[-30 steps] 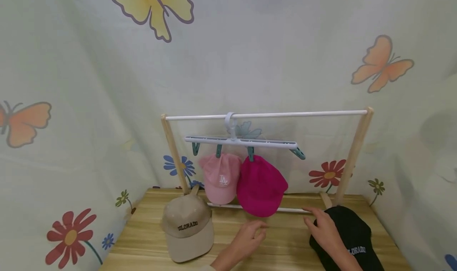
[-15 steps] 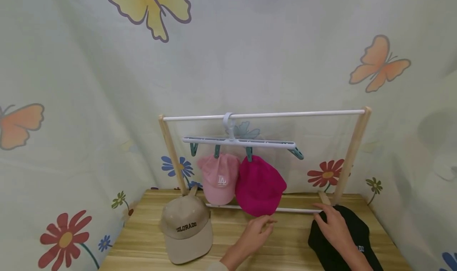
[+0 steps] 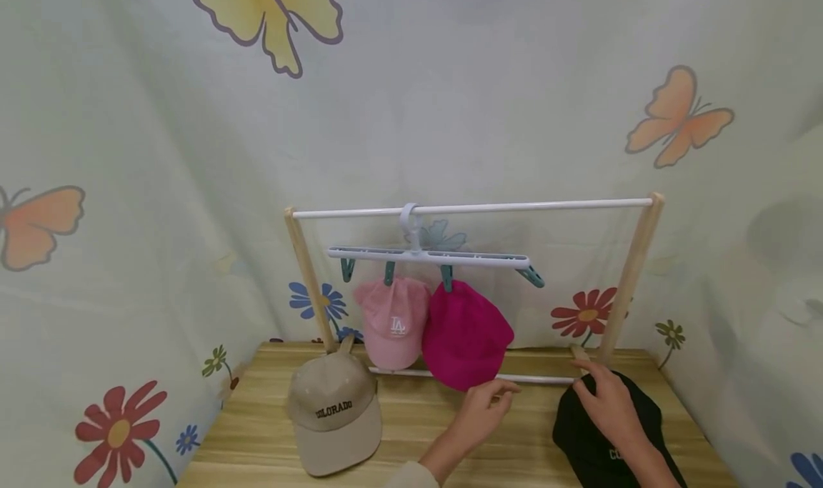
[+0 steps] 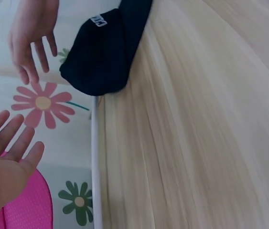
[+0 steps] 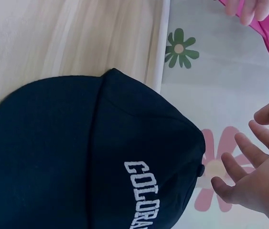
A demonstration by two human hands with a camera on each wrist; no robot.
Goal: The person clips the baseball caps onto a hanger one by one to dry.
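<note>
A black cap (image 3: 575,424) with white lettering lies on the table at the right. Above its crown hovers my right hand (image 3: 611,406), fingers spread and loosely bent; the right wrist view shows a gap between this hand (image 5: 261,167) and the cap (image 5: 139,143). In front of the hanging magenta cap (image 3: 466,334) is my left hand (image 3: 484,411), near its lower edge. The left wrist view has that hand's fingers (image 4: 17,140) parted, holding nothing. Whether it touches the magenta cap cannot be told.
A white hanger (image 3: 431,258) with green clips hangs from the rack's top bar (image 3: 546,206). It carries the magenta cap and a pink cap (image 3: 393,324); both outer clips hold nothing. A beige cap (image 3: 334,409) sits at the table's (image 3: 238,431) left.
My left hand has moved right and slightly up, to just below the magenta cap. The right hand has shifted a little to the right over the black cap. The hanging caps stay put.
</note>
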